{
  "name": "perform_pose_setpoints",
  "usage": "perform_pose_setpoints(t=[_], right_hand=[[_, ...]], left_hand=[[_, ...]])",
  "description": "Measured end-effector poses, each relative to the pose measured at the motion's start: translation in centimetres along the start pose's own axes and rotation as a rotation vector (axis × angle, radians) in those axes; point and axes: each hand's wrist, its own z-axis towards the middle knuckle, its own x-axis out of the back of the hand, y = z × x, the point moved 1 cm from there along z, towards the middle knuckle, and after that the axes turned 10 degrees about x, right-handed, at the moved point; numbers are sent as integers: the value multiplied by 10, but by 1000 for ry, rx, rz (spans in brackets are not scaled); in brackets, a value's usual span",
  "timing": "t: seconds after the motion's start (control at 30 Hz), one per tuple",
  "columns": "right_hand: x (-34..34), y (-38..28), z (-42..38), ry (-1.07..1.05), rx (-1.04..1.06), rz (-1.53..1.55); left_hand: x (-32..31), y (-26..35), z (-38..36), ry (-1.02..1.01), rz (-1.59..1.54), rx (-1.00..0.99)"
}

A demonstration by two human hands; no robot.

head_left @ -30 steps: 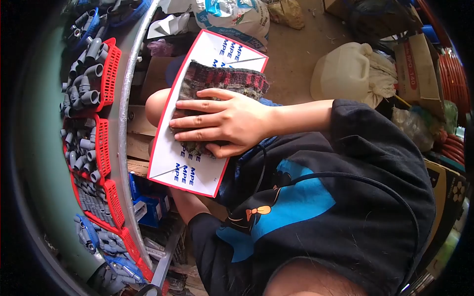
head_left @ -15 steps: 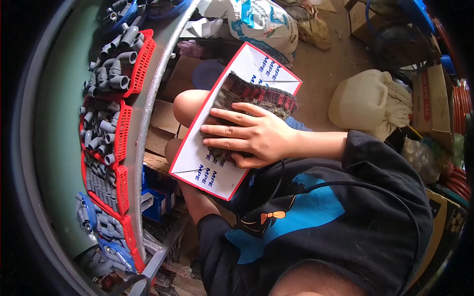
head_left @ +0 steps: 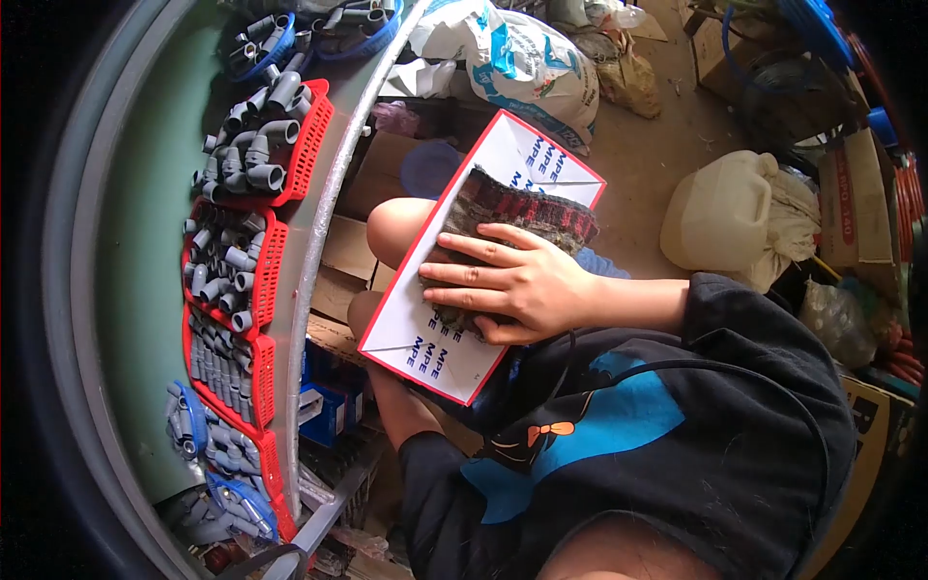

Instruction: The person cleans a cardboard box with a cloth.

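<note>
A white cardboard box with red edges and blue "MPE" print rests tilted across my lap. On its upper face lies a crumpled dark knitted cloth with a red and black band. My right hand lies flat over this cloth, palm down, fingers stretched out and a little apart. The hand covers part of the cloth, and nothing shows gripped in it. From the dark sleeve, my left forearm runs up to the box's lower edge; the box hides the left hand itself.
On the left, red baskets and blue baskets of grey pipe fittings line a metal-edged shelf. A printed sack stands beyond the box. To the right are a pale plastic jerrycan and a carton.
The whole view has shifted, so box, hand and shelf appear farther right and slightly lower. My right hand stays flat on the cloth, with little visible movement across the box.
</note>
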Motion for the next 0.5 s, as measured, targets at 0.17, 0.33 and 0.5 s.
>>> perform_pose_setpoints(t=[0.17, 0.33, 0.5], right_hand=[[1, -1, -1, -3, -9, -9], [1, 0, 3, 1, -21, -15], [-1, 0, 6, 4, -18, 3]], left_hand=[[-1, -2, 8, -19, -2, 13], [0, -2, 5, -12, -10, -4], [6, -7, -4, 18, -54, -80]])
